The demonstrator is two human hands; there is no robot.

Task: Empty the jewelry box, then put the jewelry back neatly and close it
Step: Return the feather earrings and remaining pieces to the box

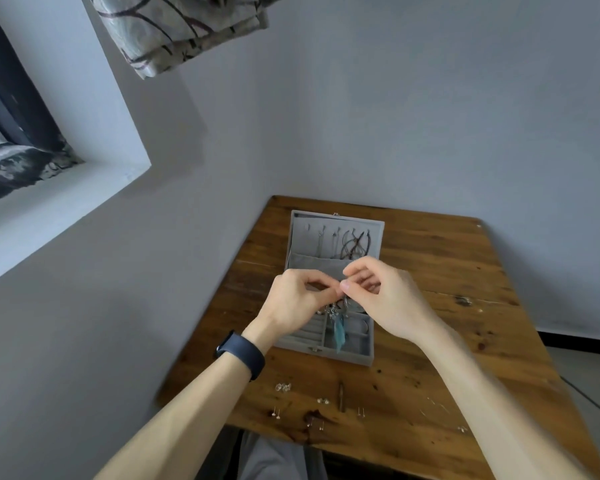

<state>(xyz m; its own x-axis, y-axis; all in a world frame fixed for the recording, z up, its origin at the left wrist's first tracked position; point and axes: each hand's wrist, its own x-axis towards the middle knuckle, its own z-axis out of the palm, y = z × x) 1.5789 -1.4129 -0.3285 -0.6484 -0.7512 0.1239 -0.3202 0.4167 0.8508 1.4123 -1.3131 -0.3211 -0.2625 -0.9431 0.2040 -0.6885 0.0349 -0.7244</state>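
A grey jewelry box [357, 351] lies open on the wooden table [447, 271], its lid [302, 233] tilted back with several necklaces and cords [354, 245] hanging inside. Above the box's tray my left hand [291, 303] and my right hand [381, 292] meet, both pinching the top of a dangling earring with silver charms and a turquoise feather [339, 332]. The feather hangs over the tray's compartments. My hands hide the middle of the box.
Several small earrings and studs lie on the table's near edge: clear stones [283, 387], stud pins [276, 412], a small pair [323, 400], a dark stick-shaped piece [341, 396]. A small silver piece [465, 301] lies at the right. Walls stand close behind and left.
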